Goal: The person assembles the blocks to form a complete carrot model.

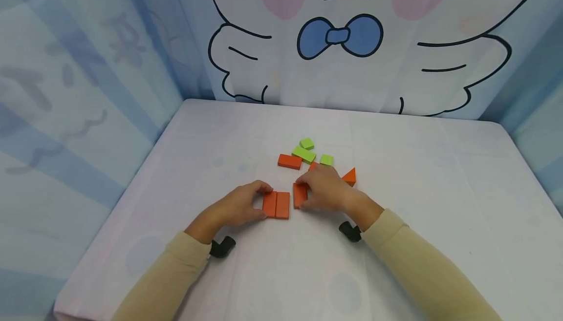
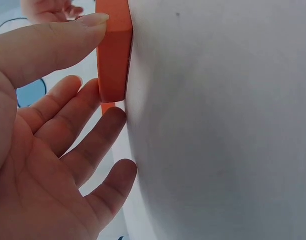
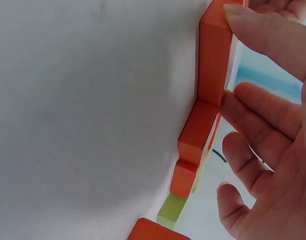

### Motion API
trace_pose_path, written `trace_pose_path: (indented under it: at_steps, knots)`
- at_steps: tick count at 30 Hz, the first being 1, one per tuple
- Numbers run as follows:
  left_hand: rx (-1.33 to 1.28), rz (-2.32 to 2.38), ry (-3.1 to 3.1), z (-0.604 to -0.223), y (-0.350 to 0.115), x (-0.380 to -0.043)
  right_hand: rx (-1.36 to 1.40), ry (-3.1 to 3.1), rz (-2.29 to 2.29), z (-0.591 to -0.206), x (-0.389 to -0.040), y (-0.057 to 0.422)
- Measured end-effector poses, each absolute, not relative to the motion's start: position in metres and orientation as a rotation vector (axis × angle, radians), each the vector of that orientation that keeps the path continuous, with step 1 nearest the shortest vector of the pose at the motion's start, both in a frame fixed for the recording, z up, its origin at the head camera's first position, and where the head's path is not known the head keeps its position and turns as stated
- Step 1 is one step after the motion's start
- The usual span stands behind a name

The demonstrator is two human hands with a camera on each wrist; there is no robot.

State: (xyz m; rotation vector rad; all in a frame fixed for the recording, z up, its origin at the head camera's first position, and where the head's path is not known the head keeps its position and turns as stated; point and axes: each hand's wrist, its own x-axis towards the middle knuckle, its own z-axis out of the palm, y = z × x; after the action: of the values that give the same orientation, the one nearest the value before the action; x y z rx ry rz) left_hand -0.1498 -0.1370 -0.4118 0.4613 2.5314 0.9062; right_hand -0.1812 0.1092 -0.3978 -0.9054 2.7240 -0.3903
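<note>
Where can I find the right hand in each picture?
Head: right hand just right of centre, pinching a red block.
Left wrist: right hand small, cut off, at the top left.
Right wrist: right hand big, along the right side.
Shared landmark: the white tablecloth.

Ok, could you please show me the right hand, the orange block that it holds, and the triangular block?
Right hand (image 1: 327,190): head view, back of the hand.
Orange block it holds (image 1: 299,196): head view, middle of top face.
Triangular block (image 1: 350,177): head view, upper face.
</note>
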Motion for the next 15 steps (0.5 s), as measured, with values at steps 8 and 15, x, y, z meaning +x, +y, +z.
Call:
trace_pose_path:
  at_steps: [8,15]
  knots:
    - [0.489,0.923,2.528,-0.413,-0.134,-0.15,-0.847,2.713,-0.411,-0.398,-0.166,0.112]
    - [0.493,0.907,2.531,-0.414,-0.128,-0.153,-0.775,2.701,-0.432,-0.396,-0.156,0.118]
